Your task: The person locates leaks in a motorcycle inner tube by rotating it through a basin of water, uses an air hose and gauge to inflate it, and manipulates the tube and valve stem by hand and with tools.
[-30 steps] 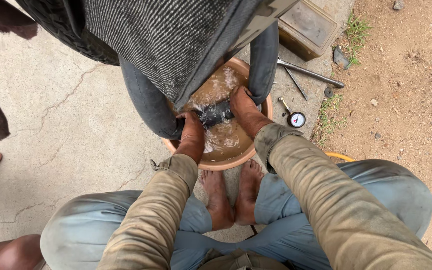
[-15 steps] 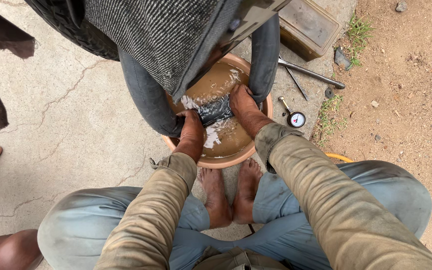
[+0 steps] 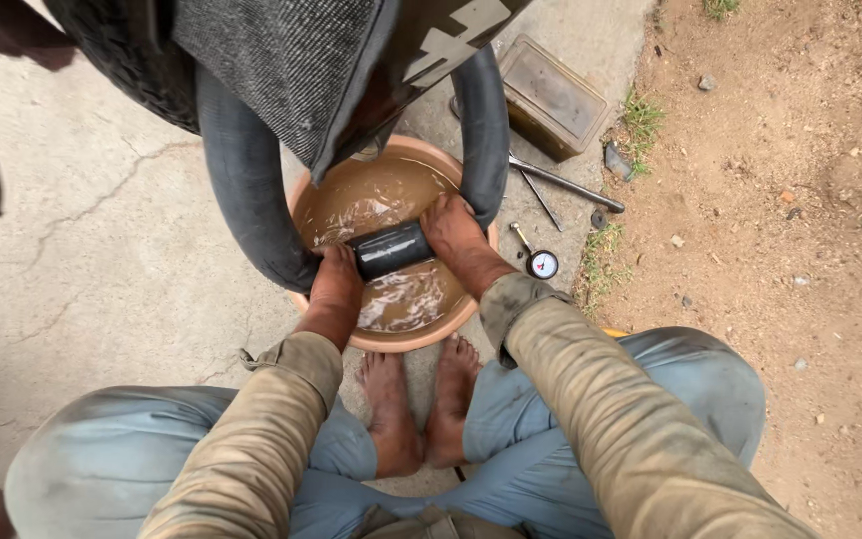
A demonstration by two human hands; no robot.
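Both hands closed on black rubber inner tube (image 3: 387, 250), a section held across the round terracotta-coloured basin (image 3: 421, 334) of muddy water: left hand (image 3: 336, 277), right hand (image 3: 454, 232). Risks: wet rubber may slip from the grip; the tube's weight could tip the basin, spilling water toward the round pressure gauge (image 3: 542, 264) at right.

Single head-worn view, steeply downward, close over the basin (image 3: 303, 205) on concrete ground (image 3: 102, 260).
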